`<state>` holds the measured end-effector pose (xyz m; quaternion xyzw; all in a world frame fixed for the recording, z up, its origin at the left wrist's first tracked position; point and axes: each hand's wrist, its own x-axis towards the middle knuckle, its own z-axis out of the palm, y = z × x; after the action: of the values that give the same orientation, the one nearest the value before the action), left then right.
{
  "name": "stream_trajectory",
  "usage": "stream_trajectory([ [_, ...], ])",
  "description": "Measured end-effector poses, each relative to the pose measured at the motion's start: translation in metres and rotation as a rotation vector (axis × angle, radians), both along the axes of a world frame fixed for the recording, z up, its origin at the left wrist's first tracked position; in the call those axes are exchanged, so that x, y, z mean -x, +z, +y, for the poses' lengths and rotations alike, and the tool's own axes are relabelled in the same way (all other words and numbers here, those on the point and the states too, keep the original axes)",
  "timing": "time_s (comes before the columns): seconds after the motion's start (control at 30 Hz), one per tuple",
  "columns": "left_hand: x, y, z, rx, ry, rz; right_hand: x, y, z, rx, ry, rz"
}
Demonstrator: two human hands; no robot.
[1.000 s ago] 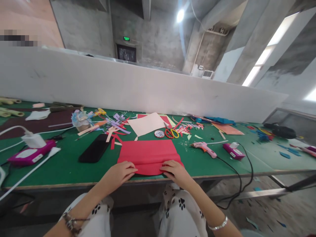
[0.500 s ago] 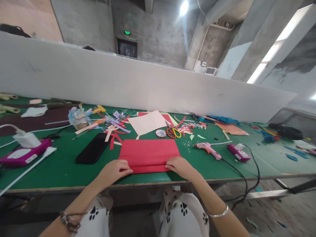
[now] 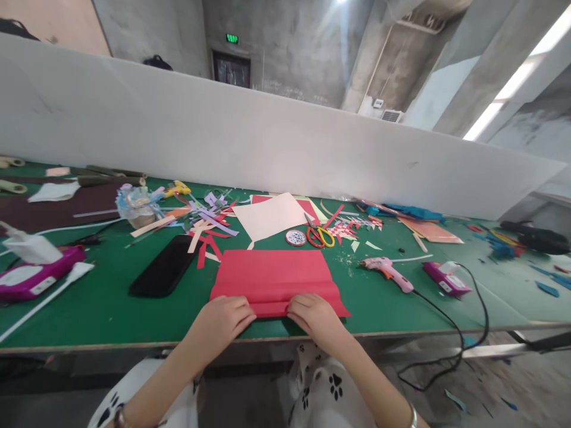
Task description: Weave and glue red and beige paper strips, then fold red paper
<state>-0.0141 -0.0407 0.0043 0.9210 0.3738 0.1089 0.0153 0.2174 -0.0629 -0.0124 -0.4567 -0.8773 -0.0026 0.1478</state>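
A sheet of red paper (image 3: 275, 268) lies near the table's front edge, its near side folded over in a narrow band. My left hand (image 3: 226, 321) grips the left part of that fold, fingers pressed together on the paper. On the right part of the fold, my right hand (image 3: 312, 318) pinches the paper in the same way. A gap of paper shows between the two hands. The sheet's right near corner sticks out past my right hand.
Left of the paper lies a black phone (image 3: 164, 266). Beyond it are paper strips (image 3: 214, 221), a pale pink sheet (image 3: 272, 219) and scissors (image 3: 320, 235). A pink glue gun (image 3: 387, 272) with a cable and a purple box (image 3: 446, 278) lie at right.
Both hands have moved inward along the fold, closer together. The right near corner of the red paper now shows beyond my right hand. The camera view has tilted down slightly.
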Motion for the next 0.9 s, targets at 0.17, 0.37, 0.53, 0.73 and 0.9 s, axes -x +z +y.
stream_trajectory([
  [0.17, 0.000, -0.004, 0.015, -0.089, -0.019, 0.031, 0.002, 0.006, 0.017, 0.022, -0.017, -0.132],
  [0.37, -0.002, -0.009, 0.026, -0.069, 0.000, 0.115, 0.000, -0.004, 0.018, -0.083, -0.078, -0.201],
  [0.53, -0.002, -0.007, 0.027, 0.082, 0.091, 0.094, -0.005, -0.011, 0.015, -0.114, -0.146, -0.165],
  [0.73, -0.003, -0.008, 0.027, 0.111, 0.138, 0.086, -0.010, -0.014, 0.021, -0.036, -0.133, -0.099],
  [0.9, -0.008, -0.006, 0.026, 0.143, 0.178, 0.121, -0.010, -0.014, 0.021, -0.033, -0.150, -0.076],
])
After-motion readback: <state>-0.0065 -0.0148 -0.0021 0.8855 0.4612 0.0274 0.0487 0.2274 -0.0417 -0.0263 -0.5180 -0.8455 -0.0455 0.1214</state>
